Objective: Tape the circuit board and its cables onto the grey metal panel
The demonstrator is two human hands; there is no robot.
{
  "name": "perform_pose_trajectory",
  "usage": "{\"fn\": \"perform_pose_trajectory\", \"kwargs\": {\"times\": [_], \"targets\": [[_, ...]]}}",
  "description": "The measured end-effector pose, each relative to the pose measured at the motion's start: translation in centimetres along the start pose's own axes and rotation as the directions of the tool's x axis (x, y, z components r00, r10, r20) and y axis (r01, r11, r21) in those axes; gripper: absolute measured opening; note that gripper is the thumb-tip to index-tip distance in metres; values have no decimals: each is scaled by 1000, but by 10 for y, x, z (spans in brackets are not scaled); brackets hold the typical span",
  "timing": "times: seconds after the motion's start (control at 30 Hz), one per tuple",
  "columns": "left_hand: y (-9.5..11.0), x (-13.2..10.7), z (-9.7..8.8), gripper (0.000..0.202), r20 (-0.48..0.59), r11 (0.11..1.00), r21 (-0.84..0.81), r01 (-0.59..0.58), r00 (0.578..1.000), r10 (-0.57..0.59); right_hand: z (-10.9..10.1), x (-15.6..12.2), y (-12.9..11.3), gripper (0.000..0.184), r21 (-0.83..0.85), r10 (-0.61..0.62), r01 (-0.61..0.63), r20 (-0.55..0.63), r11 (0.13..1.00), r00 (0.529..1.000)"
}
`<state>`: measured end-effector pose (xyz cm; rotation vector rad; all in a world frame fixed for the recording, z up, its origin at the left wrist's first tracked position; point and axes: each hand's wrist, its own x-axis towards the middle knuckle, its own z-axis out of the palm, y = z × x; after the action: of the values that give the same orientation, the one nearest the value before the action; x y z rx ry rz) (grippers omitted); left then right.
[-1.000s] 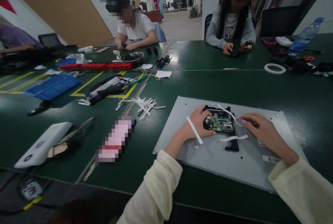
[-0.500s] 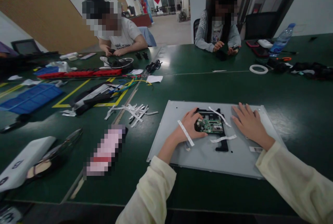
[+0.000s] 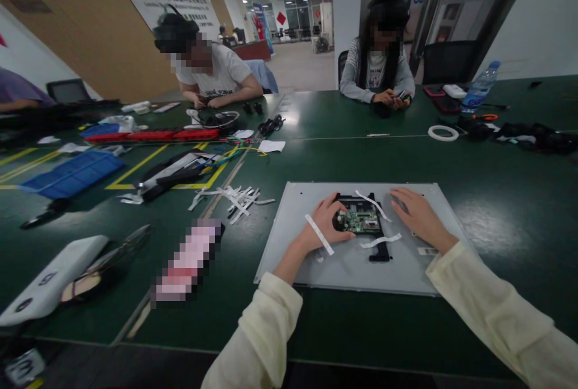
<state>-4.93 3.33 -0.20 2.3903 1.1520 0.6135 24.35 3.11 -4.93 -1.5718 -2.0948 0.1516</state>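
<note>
A light grey flat panel [image 3: 280, 256] lies on the green table in front of me. On it is a green circuit board [image 3: 361, 219] in a black plastic frame [image 3: 382, 249]. My left hand [image 3: 326, 220] grips the board and frame at their left side, thumb along the lower edge and fingers at the top. A white tape strip [image 3: 319, 234] sticks to the back of that hand. Two more strips, an upper one [image 3: 374, 204] and a lower one [image 3: 382, 241], cross the frame's right side. Over the panel's right part, my right hand [image 3: 422, 220] is open, its fingers extended near the upper strip.
Cut white strips [image 3: 242, 201] lie in a pile left of the panel, near a pixelated pink item [image 3: 192, 259]. A white device [image 3: 54, 280], a blue tray [image 3: 74, 172] and a tape roll [image 3: 443, 133] are farther out. Two people sit across the table.
My right hand has shifted left over the panel, and its spread fingers have come closer together. The left hand keeps its grip on the board. The camera view has tilted up slightly.
</note>
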Motion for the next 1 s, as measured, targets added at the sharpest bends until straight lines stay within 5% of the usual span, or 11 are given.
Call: {"fn": "perform_pose_trajectory", "kwargs": {"times": [0.17,0.6,1.0], "targets": [[3,0,0,56,20,1000,2,14,1000,-14,-6,-2,-21,32,272,52,-43,-27,961,998],[9,-2,-1,58,-4,998,-70,5,1000,-6,7,-1,-22,31,275,136,-127,-11,953,991],[5,1,2,57,33,999,-49,-9,999,10,-4,-6,-21,29,385,192,-184,17,904,981]]}}
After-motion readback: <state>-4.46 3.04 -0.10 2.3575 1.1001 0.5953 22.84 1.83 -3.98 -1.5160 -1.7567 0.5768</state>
